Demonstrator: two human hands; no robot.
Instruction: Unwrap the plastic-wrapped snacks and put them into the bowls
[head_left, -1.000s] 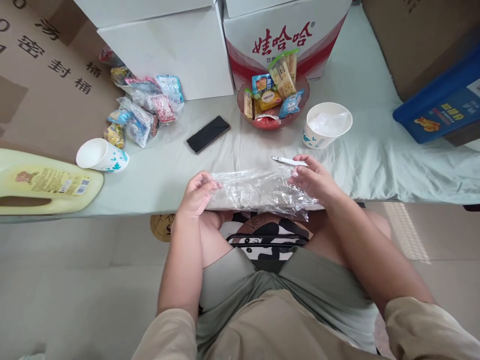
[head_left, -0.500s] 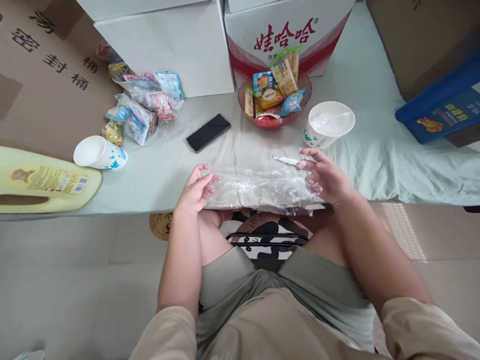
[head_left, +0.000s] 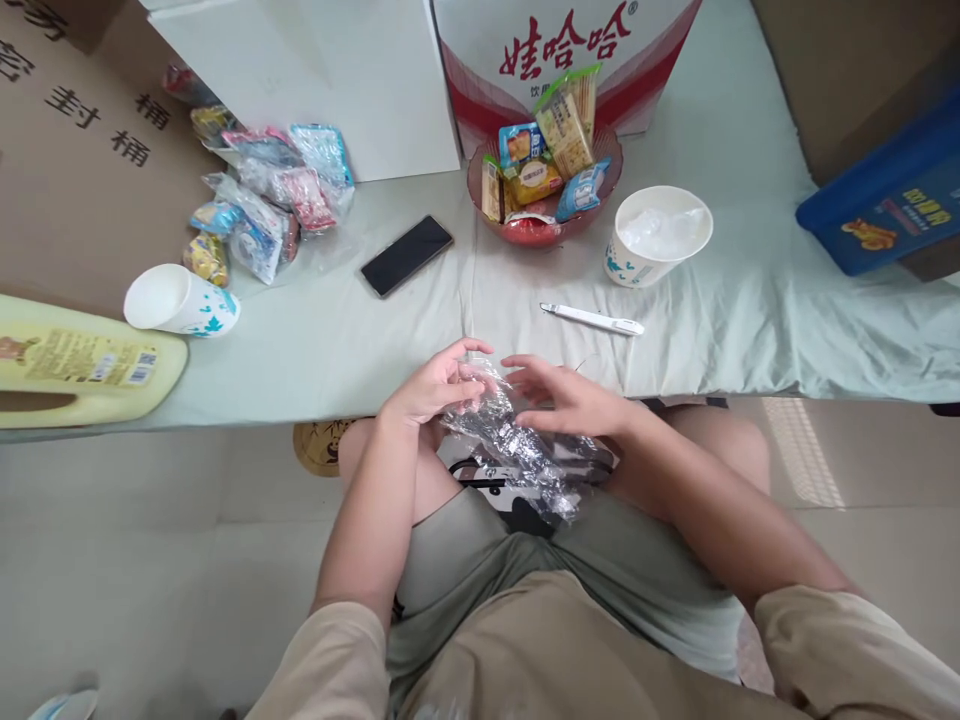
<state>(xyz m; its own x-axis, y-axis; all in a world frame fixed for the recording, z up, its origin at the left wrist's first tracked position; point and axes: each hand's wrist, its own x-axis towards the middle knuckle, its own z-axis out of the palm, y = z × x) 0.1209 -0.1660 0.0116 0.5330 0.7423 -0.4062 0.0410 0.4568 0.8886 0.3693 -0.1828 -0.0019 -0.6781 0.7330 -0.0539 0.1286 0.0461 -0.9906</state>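
Over the near edge of a cloth-covered table (head_left: 300,380), the left hand (head_left: 441,388) grips crumpled clear plastic (head_left: 517,450), which hangs down past that edge. The right hand (head_left: 574,402) is open beside it, fingers spread; whether they touch the plastic is unclear. A white knife (head_left: 591,319) lies beyond, nearer the table's front edge than the phone (head_left: 407,256).

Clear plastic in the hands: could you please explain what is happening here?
A person's left hand holds the upper end of the crumpled plastic; the right hand is close beside it, its grip unclear. The plastic hangs past the edge of the table. A slim white cutter-like tool lies there, with a phone and snack bowl farther back.
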